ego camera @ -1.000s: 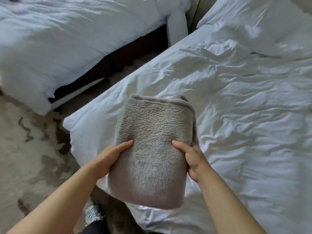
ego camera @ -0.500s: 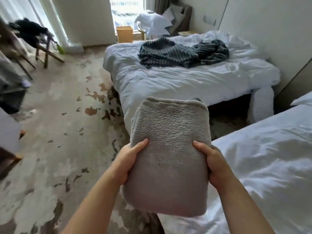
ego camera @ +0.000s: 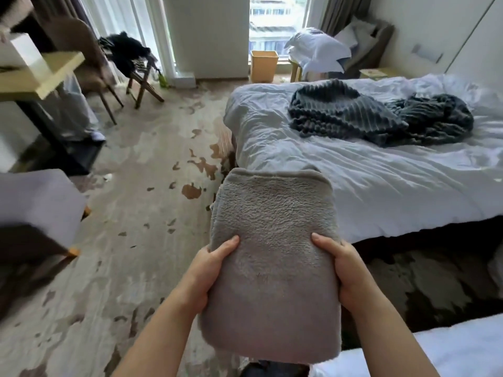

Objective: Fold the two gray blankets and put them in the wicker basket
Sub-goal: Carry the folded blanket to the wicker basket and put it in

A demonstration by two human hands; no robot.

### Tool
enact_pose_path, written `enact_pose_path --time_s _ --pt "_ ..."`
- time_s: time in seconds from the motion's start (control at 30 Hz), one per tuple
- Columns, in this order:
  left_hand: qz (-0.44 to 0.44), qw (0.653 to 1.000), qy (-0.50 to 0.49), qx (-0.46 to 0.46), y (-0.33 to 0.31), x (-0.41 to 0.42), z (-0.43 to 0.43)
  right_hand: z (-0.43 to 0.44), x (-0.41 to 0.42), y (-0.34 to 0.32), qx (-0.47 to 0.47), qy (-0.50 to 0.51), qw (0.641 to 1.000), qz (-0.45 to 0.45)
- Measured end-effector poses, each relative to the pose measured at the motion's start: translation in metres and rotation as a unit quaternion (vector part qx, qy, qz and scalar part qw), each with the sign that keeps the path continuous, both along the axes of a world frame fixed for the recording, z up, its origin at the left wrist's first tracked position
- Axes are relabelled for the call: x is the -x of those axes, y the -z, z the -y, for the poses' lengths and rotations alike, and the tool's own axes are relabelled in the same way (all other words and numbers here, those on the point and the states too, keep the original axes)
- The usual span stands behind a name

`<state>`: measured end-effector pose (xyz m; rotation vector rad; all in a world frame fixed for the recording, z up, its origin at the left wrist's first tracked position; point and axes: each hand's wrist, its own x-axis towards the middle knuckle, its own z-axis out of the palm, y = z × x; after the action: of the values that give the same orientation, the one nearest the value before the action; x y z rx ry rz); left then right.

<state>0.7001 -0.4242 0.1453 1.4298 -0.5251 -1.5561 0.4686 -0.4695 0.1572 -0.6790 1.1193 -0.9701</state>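
A folded gray blanket [ego camera: 272, 257] is held up in the air in front of the person, above the patterned carpet [ego camera: 141, 186], between the foot of the far bed [ego camera: 381, 191] and the corner of the near bed [ego camera: 457, 349]. The left hand [ego camera: 206, 270] grips its left edge, thumb on top and fingers clamped underneath; the right hand [ego camera: 345, 268] grips the right edge the same way. The second gray blanket [ego camera: 378, 115], darker and ribbed, lies crumpled on the far bed toward its far edge. A tan container [ego camera: 264, 66] by the window may be the basket, though it is too blurred to tell.
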Motion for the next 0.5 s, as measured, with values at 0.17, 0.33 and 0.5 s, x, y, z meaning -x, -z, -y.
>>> enact_pose_path --time_s 0.17,0.33,0.5 --pt "0.045 0.997 -0.055 -0.010 -0.014 -0.059 0.115 0.133 -0.065 -0.006 -0.020 -0.055 0.998 0.019" --pt "0.036 0.993 -0.112 0.006 -0.028 -0.132 0.196 0.241 -0.146 -0.016 -0.019 -0.118 0.992 0.036" --pt "0.035 0.987 -0.157 -0.011 -0.013 -0.214 0.273 0.335 -0.234 -0.001 -0.031 -0.163 0.985 0.035"
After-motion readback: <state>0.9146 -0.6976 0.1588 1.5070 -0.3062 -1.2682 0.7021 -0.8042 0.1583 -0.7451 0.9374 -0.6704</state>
